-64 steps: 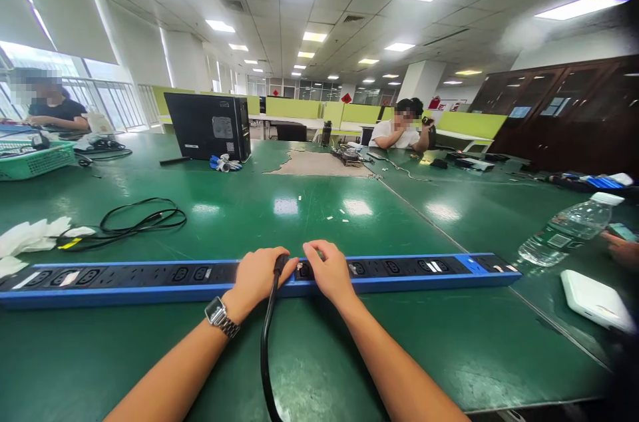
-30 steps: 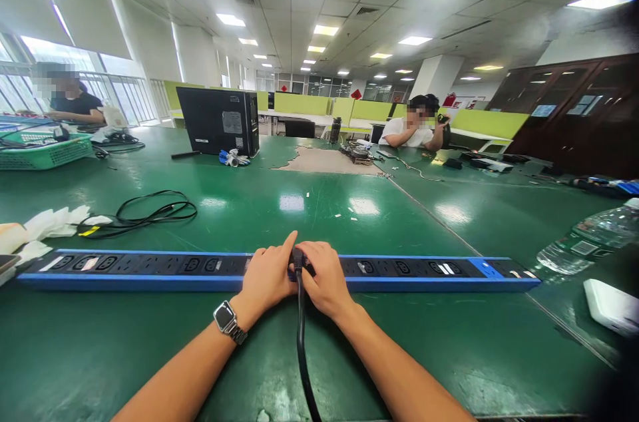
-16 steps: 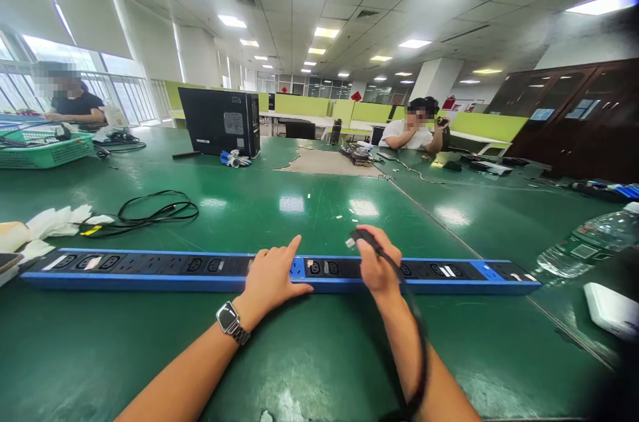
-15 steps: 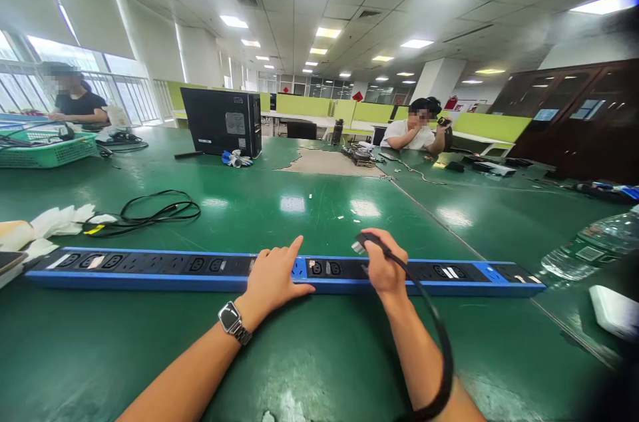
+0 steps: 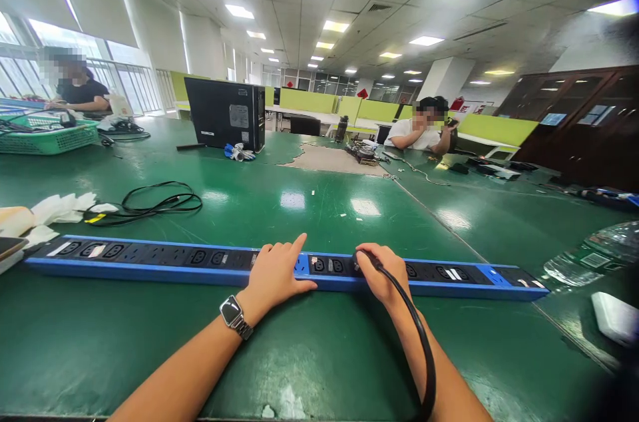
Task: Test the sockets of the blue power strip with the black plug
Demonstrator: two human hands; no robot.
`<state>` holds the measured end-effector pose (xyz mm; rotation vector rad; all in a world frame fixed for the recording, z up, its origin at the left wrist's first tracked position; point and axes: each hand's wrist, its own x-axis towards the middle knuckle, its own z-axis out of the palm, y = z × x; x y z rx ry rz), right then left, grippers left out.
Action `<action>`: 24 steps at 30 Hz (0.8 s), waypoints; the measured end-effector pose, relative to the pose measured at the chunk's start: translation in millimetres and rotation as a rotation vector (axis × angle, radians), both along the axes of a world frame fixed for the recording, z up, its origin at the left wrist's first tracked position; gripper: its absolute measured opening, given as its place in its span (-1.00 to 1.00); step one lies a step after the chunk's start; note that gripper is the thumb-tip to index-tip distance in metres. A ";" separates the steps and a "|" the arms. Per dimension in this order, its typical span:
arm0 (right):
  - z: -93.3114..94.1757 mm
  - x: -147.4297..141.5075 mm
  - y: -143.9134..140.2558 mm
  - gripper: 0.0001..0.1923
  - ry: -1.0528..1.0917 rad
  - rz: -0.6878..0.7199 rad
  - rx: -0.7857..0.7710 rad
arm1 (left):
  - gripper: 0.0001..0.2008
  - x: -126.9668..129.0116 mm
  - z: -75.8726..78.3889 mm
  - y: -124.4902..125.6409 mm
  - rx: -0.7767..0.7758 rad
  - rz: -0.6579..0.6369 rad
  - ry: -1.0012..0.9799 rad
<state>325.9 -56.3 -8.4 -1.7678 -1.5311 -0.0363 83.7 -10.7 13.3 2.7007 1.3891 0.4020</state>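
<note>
A long blue and black power strip point(image 5: 164, 267) lies across the green table in front of me. My left hand point(image 5: 274, 274) straddles its middle, gripping it, with the index finger pointing away and the thumb along the near side. To the right, my right hand point(image 5: 388, 273) is closed around the plug point(image 5: 357, 262) of a thick black power cord point(image 5: 424, 342). That plug is down at the strip's sockets; its pins are out of sight, so how deep it sits cannot be told. The cord loops back over my right forearm.
A coiled black cable point(image 5: 162, 199) lies beyond the strip at left, near crumpled white paper point(image 5: 62, 209). A water bottle point(image 5: 594, 255) and a white object point(image 5: 614, 317) are at right. Farther back stand a black computer case point(image 5: 219, 112) and a green basket point(image 5: 60, 140). Two people sit beyond.
My right hand has lowered the plug from above the strip, where its metal end showed, down onto the sockets. The left hand keeps its place on the strip.
</note>
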 end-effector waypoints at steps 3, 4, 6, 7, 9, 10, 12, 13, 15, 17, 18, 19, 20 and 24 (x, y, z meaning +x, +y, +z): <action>-0.2 -14.1 -1.8 -0.69 -0.110 -0.011 0.016 | -0.07 -0.1 0.2 -0.8 0.004 -0.004 -0.008; -0.7 -19.0 -2.2 -0.69 -0.142 -0.002 0.020 | -0.07 -0.1 0.3 -1.0 0.004 -0.006 -0.012; -1.9 -26.5 -2.8 -0.68 -0.168 0.017 0.030 | -0.07 -0.2 0.6 -1.1 -0.001 -0.006 -0.016; -2.6 -28.7 -3.0 -0.68 -0.162 0.021 0.037 | -0.07 -0.3 0.7 -1.1 -0.004 -0.005 -0.016; -4.0 -30.2 -3.8 -0.66 -0.134 0.015 0.052 | -0.06 -0.5 0.8 -1.1 -0.008 -0.003 -0.014; -4.7 -30.0 -4.4 -0.65 -0.121 0.009 0.056 | -0.06 -0.6 0.8 -1.1 -0.009 -0.003 -0.013; -6.4 -28.6 -6.2 -0.62 -0.096 -0.009 0.059 | -0.07 -0.9 0.6 -1.5 -0.008 -0.005 -0.012; -7.3 -27.8 -7.2 -0.60 -0.082 -0.020 0.062 | -0.07 -1.0 0.4 -1.7 -0.006 -0.007 -0.013; -9.5 -26.4 -9.2 -0.57 -0.049 -0.040 0.074 | -0.09 -1.3 0.0 -1.9 0.001 -0.011 -0.016; -11.8 -25.0 -10.6 -0.55 -0.014 -0.048 0.084 | -0.11 -1.6 -0.4 -1.6 0.011 -0.016 -0.020; -12.8 -24.4 -11.0 -0.55 -0.001 -0.047 0.085 | -0.11 -1.7 -0.6 -1.3 0.014 -0.018 -0.023; -13.7 -23.9 -11.2 -0.54 0.009 -0.047 0.084 | -0.11 -1.9 -0.8 -0.8 0.014 -0.020 -0.026; -14.4 -23.5 -11.4 -0.54 0.015 -0.048 0.083 | -0.11 -1.9 -0.9 -0.4 0.012 -0.022 -0.029; -16.2 -22.5 -12.2 -0.56 0.026 -0.051 0.111 | -0.10 -2.0 -1.1 0.1 0.008 -0.028 -0.037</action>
